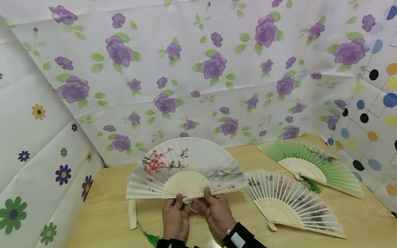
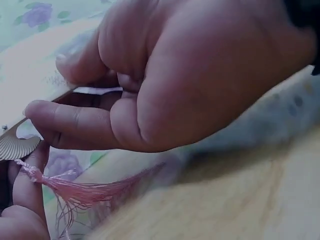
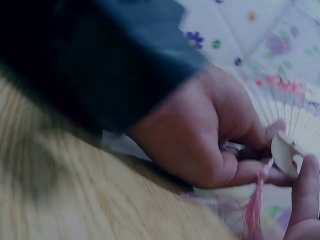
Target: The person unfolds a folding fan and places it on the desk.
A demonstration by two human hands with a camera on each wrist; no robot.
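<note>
A white folding fan (image 1: 184, 168) painted with red blossoms is spread fully open above the table. Both hands hold it at its base. My left hand (image 1: 180, 201) pinches the left guard stick beside the pivot, and in the left wrist view this hand (image 2: 50, 87) has thumb and forefinger closed on the stick. My right hand (image 1: 208, 196) pinches the right guard. The right wrist view shows that hand (image 3: 260, 150) gripping just by the rounded pivot head (image 3: 282, 152). A pink tassel (image 2: 85, 190) hangs from the pivot between the hands.
On the wooden table (image 1: 98, 233) lie two more open fans, a pale one (image 1: 292, 202) to the right and a green one (image 1: 313, 165) behind it. A closed white fan (image 1: 132, 213) with a green tassel (image 1: 151, 238) lies left of the hands. Flowered cloth walls enclose the table.
</note>
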